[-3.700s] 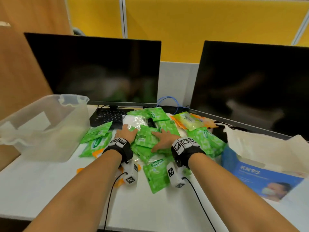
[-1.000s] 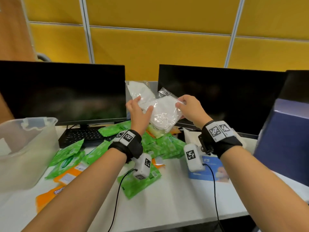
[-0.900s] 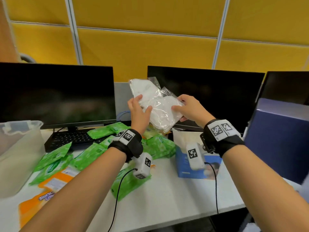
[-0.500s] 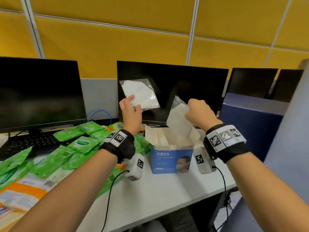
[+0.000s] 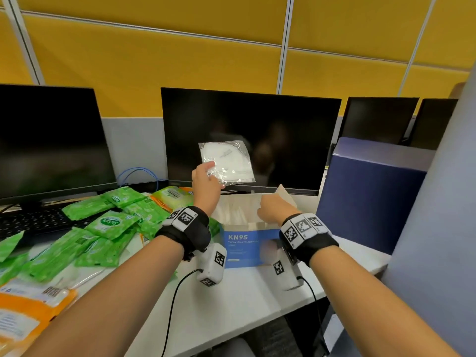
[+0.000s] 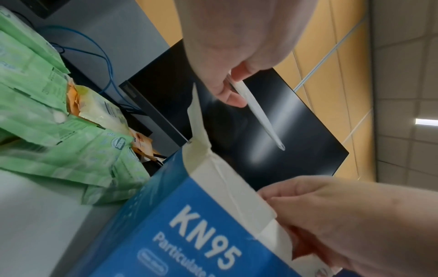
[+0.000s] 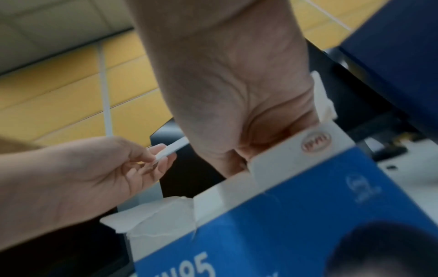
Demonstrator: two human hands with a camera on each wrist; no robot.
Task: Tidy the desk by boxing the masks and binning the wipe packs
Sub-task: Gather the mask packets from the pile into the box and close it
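A white mask in a clear bag (image 5: 226, 163) is pinched at its lower left corner by my left hand (image 5: 206, 181), raised in front of the middle monitor. It shows edge-on in the left wrist view (image 6: 260, 116) and the right wrist view (image 7: 173, 148). The blue KN95 box (image 5: 247, 243) stands open on the desk just below. My right hand (image 5: 270, 210) reaches down into the box's top, and its fingers are hidden behind the front flap (image 7: 296, 150). Green wipe packs (image 5: 110, 222) lie heaped to the left.
Orange packs (image 5: 25, 300) lie at the near left. Two dark monitors (image 5: 247, 140) and a keyboard (image 5: 33, 220) stand behind the heap. A tall dark blue box (image 5: 368, 191) stands right of the KN95 box. The desk's front edge (image 5: 231, 328) runs close below my wrists.
Both hands lifted bagged masks off the heap and carried them right. The right hand has gone down into the KN95 box with its mask; the left still holds its mask up.
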